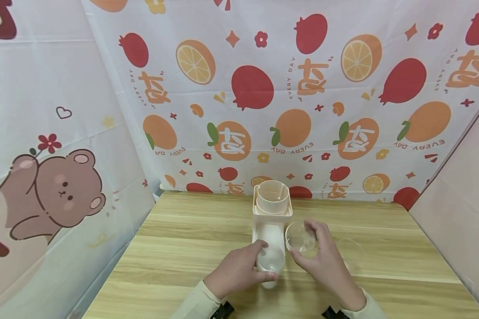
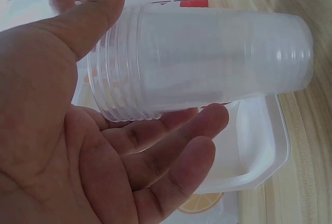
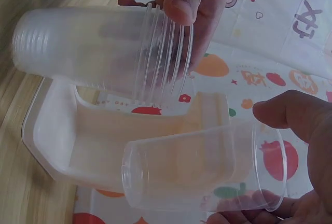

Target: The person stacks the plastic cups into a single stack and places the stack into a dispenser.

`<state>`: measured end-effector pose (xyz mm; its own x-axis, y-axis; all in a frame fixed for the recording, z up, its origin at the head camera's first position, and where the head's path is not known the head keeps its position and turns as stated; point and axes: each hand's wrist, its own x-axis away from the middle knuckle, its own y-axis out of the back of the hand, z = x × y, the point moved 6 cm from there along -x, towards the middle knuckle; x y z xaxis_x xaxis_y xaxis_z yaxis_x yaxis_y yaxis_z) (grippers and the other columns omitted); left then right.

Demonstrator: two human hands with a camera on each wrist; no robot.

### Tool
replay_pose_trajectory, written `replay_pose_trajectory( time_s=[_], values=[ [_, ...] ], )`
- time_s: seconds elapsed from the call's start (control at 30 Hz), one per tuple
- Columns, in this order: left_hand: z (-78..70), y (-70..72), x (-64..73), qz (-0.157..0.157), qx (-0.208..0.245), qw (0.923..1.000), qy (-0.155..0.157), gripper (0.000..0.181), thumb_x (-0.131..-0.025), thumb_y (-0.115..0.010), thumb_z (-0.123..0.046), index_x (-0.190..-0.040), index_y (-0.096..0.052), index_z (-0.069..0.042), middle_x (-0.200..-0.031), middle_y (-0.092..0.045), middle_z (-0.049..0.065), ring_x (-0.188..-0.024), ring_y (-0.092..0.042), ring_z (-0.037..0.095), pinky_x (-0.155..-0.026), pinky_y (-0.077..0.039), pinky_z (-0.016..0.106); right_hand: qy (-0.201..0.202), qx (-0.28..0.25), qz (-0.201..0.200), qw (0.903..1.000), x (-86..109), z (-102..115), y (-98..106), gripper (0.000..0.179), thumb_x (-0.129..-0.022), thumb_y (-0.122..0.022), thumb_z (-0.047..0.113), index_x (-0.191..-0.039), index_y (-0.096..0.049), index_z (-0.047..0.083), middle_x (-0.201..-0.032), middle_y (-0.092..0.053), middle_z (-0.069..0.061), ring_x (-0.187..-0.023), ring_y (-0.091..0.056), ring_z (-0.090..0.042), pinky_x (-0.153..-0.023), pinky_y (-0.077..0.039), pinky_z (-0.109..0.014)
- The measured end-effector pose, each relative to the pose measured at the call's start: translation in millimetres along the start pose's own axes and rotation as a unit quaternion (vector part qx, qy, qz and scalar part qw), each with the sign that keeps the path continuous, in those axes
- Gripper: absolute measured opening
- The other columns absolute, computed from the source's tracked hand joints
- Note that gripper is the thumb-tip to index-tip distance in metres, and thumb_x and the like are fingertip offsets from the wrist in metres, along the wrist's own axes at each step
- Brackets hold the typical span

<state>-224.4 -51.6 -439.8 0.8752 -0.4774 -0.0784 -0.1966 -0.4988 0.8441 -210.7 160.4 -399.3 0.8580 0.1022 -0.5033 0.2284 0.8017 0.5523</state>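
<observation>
My left hand (image 1: 239, 269) holds a stack of nested clear plastic cups (image 2: 202, 53) near their rims, thumb on one side and fingers on the other. A single clear plastic cup (image 3: 181, 167) is in my right hand (image 1: 325, 259), gripped near its rim between thumb and fingers. The two hands are side by side, with the single cup a little right of the stack. Behind the stack stands a cream-white holder (image 1: 272, 218), with a round ring (image 1: 272, 206) on top and a long open trough (image 3: 124, 141) below.
Right of my right hand, a faint clear round object (image 1: 350, 253) lies on the wooden table (image 1: 183, 248); its kind is hard to tell. A fruit-printed cloth (image 1: 279, 88) hangs along the back edge. Another cloth with a bear print (image 1: 69, 190) hangs at the left.
</observation>
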Motion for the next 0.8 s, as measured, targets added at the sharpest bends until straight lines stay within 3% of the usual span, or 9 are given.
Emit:
replay_pose_trajectory(
  time_s=[0.13, 0.27, 0.37, 0.43, 0.67, 0.8],
  values=[
    [0.0, 0.1, 0.8, -0.002, 0.0, 1.0, 0.0, 0.082, -0.078, -0.078, -0.07, -0.135, -0.057, -0.015, -0.094, -0.068, -0.009, -0.075, -0.059, 0.004, -0.068, -0.049, 0.028, 0.002, 0.01, -0.007, 0.9999, 0.2, 2.8, 2.0, 0.079, -0.076, -0.092, 0.015, -0.142, -0.051, 0.004, -0.133, -0.056, -0.008, -0.123, -0.058, -0.027, -0.103, -0.032, -0.007],
    [0.4, -0.6, 0.9, 0.0, 0.004, 1.0, -0.002, 0.081, -0.078, -0.079, -0.068, -0.135, -0.057, -0.014, -0.09, -0.066, -0.011, -0.073, -0.058, 0.003, -0.067, -0.049, 0.027, 0.006, 0.02, -0.013, 0.9997, 1.3, 6.1, 4.3, 0.077, -0.078, -0.091, 0.017, -0.144, -0.052, 0.007, -0.134, -0.057, -0.007, -0.123, -0.059, -0.027, -0.105, -0.045, -0.03],
    [-0.3, -0.8, 0.5, 0.006, 0.008, 0.9999, -0.004, 0.08, -0.079, -0.079, -0.066, -0.135, -0.056, -0.014, -0.086, -0.063, -0.013, -0.071, -0.056, 0.002, -0.066, -0.048, 0.026, 0.013, 0.029, -0.019, 0.9993, 3.1, 9.8, 5.7, 0.078, -0.078, -0.091, 0.017, -0.145, -0.052, 0.007, -0.133, -0.059, -0.006, -0.121, -0.059, -0.025, -0.1, -0.048, -0.043],
    [-1.0, -0.5, 0.1, 0.006, 0.009, 0.9999, -0.006, 0.08, -0.08, -0.079, -0.066, -0.135, -0.056, -0.013, -0.085, -0.063, -0.014, -0.07, -0.056, 0.001, -0.066, -0.048, 0.025, 0.02, 0.028, -0.024, 0.9991, 4.1, 12.7, 6.4, 0.08, -0.077, -0.092, 0.016, -0.145, -0.051, 0.006, -0.131, -0.06, -0.005, -0.119, -0.06, -0.024, -0.098, -0.048, -0.041],
    [-1.5, 1.8, -0.2, 0.001, 0.006, 1.0, -0.008, 0.08, -0.079, -0.08, -0.066, -0.134, -0.056, -0.014, -0.086, -0.063, -0.014, -0.071, -0.056, 0.001, -0.066, -0.049, 0.026, 0.061, -0.016, -0.035, 0.9974, 4.0, 22.7, 8.2, 0.08, -0.076, -0.092, 0.012, -0.145, -0.052, 0.008, -0.129, -0.061, 0.0, -0.115, -0.058, -0.02, -0.1, -0.041, -0.016],
    [-1.2, 1.9, -0.5, 0.003, 0.008, 0.9999, -0.009, 0.081, -0.079, -0.079, -0.067, -0.136, -0.055, -0.014, -0.086, -0.064, -0.014, -0.072, -0.057, 0.001, -0.067, -0.049, 0.027, 0.094, -0.037, -0.023, 0.9946, 5.0, 27.2, 6.5, 0.08, -0.075, -0.093, 0.01, -0.145, -0.053, 0.008, -0.131, -0.062, -0.003, -0.114, -0.06, -0.022, -0.1, -0.043, -0.015]
  ],
)
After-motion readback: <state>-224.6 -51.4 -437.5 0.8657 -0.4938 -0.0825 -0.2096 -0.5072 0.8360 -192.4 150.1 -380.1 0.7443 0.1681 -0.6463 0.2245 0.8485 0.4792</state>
